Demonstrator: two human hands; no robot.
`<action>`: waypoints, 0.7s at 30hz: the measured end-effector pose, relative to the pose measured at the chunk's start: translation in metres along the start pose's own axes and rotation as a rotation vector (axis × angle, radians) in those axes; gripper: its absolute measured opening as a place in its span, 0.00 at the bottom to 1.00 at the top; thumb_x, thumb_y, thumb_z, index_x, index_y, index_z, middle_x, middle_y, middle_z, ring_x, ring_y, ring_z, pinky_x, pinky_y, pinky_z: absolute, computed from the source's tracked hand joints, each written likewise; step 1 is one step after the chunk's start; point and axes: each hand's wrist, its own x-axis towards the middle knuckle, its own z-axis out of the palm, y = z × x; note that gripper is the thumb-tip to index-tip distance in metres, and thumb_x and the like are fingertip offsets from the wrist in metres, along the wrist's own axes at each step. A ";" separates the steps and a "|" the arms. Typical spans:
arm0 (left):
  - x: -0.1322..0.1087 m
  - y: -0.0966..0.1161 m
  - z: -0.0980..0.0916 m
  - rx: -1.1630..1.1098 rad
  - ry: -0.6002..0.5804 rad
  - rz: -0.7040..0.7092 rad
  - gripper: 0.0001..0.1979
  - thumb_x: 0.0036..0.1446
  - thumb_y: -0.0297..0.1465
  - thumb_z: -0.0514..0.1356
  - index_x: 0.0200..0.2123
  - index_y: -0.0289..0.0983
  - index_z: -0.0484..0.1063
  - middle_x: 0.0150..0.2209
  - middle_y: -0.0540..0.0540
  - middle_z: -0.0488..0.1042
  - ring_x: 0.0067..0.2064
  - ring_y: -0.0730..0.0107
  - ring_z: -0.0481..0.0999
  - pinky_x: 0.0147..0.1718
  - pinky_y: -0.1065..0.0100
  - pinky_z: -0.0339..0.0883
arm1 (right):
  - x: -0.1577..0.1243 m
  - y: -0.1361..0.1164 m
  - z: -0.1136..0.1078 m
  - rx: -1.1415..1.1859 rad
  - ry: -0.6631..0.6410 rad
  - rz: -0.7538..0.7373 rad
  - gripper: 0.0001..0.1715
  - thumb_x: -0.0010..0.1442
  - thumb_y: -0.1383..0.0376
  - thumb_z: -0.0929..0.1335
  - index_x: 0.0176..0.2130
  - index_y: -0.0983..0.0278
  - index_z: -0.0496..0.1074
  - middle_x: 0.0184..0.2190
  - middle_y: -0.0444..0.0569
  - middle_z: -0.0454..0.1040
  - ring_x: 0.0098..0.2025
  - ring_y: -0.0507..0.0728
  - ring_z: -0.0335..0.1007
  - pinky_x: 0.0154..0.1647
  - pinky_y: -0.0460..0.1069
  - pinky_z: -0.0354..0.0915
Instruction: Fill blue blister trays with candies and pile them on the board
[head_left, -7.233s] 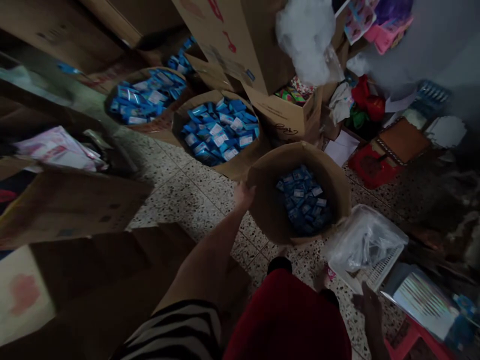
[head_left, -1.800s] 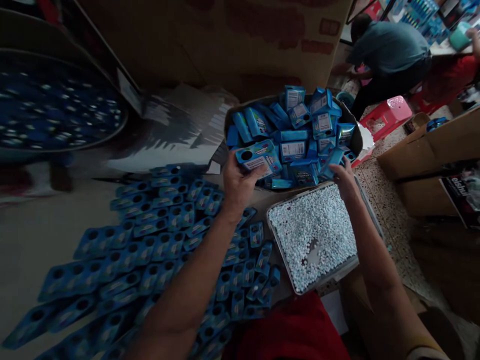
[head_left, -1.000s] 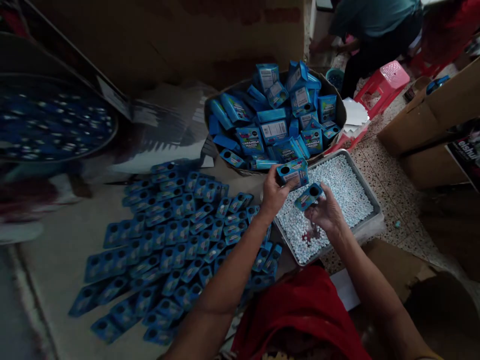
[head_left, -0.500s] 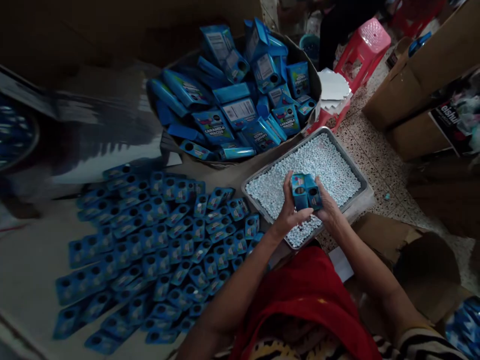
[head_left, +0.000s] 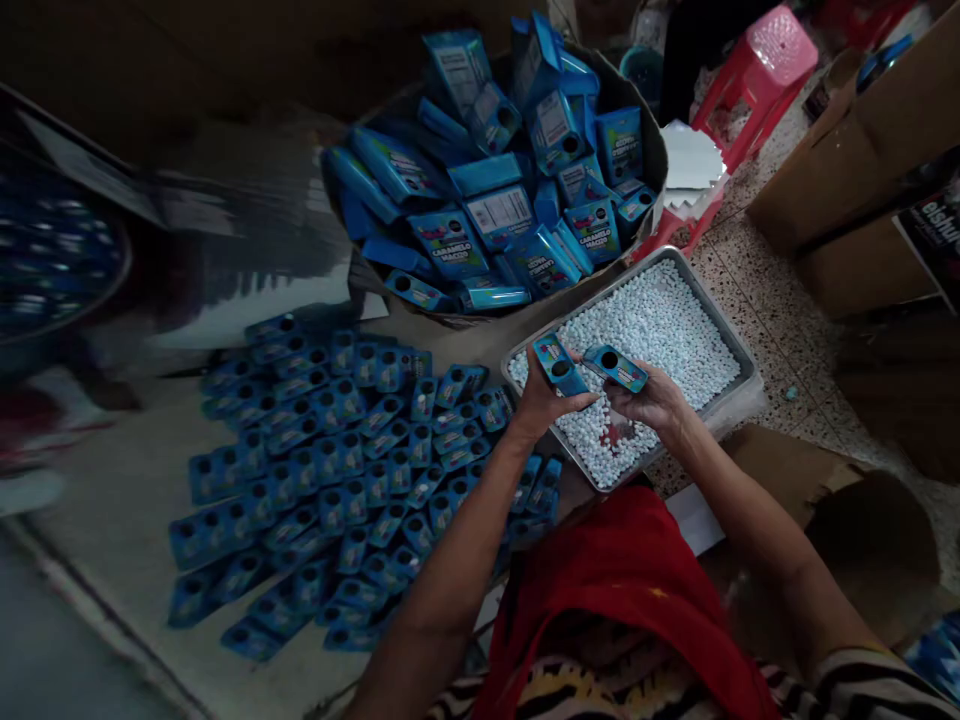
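My left hand (head_left: 541, 400) is closed around a small blue candy box (head_left: 556, 362) with a round dark hole in its face. In my right hand (head_left: 651, 398) is a second blue candy box (head_left: 616, 367), tilted, its hole side facing up. Both boxes are held apart, over a metal tray (head_left: 739, 385) filled with small pale blue and white candies (head_left: 660, 320). A reddish patch of the tray's bottom shows among the candies under my right hand. Left of the tray, many similar blue boxes (head_left: 330, 450) stand packed together on the table.
Behind the tray, a large cardboard box (head_left: 664, 165) is heaped with blue cartons (head_left: 450, 245). Pink stools (head_left: 780, 50) stand on the speckled floor at back right. Cardboard boxes (head_left: 840, 150) line the right side. Part of another person appears at the far left.
The two boxes, side by side before, are now apart and tilted, one in each hand. My view has shifted somewhat, moving the scene to the right.
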 end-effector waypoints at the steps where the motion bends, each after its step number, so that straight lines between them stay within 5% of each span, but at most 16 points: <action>1: 0.000 -0.001 0.000 -0.024 0.015 -0.017 0.44 0.45 0.48 0.81 0.59 0.43 0.65 0.52 0.43 0.77 0.54 0.54 0.81 0.58 0.51 0.76 | -0.002 0.001 0.002 0.012 -0.015 0.001 0.14 0.69 0.70 0.64 0.31 0.59 0.60 0.20 0.40 0.66 0.21 0.49 0.60 0.18 0.40 0.59; 8: 0.001 0.005 -0.015 0.006 -0.064 0.068 0.52 0.39 0.51 0.83 0.62 0.43 0.63 0.58 0.40 0.73 0.64 0.47 0.76 0.68 0.46 0.68 | -0.003 0.014 0.015 0.035 -0.028 -0.033 0.11 0.71 0.69 0.64 0.34 0.60 0.62 0.22 0.39 0.67 0.21 0.49 0.60 0.19 0.39 0.60; 14: 0.011 0.008 -0.016 0.122 -0.029 -0.002 0.71 0.20 0.58 0.83 0.67 0.44 0.57 0.59 0.37 0.73 0.62 0.38 0.77 0.61 0.46 0.75 | -0.004 0.016 0.014 -0.040 0.048 -0.033 0.13 0.69 0.68 0.67 0.32 0.59 0.61 0.19 0.38 0.67 0.20 0.48 0.62 0.18 0.39 0.60; 17: 0.016 0.011 -0.022 0.105 -0.029 -0.023 0.75 0.17 0.60 0.83 0.69 0.44 0.57 0.60 0.36 0.73 0.64 0.34 0.75 0.62 0.46 0.74 | -0.011 0.002 0.006 -0.266 0.240 -0.215 0.09 0.64 0.66 0.73 0.38 0.60 0.68 0.23 0.39 0.73 0.22 0.49 0.68 0.20 0.42 0.63; 19: 0.019 0.014 -0.028 0.076 -0.110 -0.054 0.72 0.21 0.59 0.83 0.69 0.45 0.58 0.61 0.36 0.73 0.65 0.34 0.74 0.63 0.47 0.74 | -0.014 -0.013 0.004 -0.543 0.357 -0.386 0.22 0.57 0.65 0.78 0.49 0.60 0.72 0.28 0.41 0.79 0.27 0.52 0.75 0.26 0.45 0.70; 21: 0.021 0.018 -0.031 0.085 -0.231 -0.097 0.67 0.26 0.58 0.83 0.68 0.44 0.60 0.60 0.37 0.73 0.65 0.35 0.75 0.62 0.48 0.75 | -0.011 -0.031 0.010 -0.849 0.389 -0.403 0.32 0.52 0.64 0.81 0.55 0.61 0.73 0.31 0.44 0.82 0.31 0.56 0.79 0.31 0.48 0.73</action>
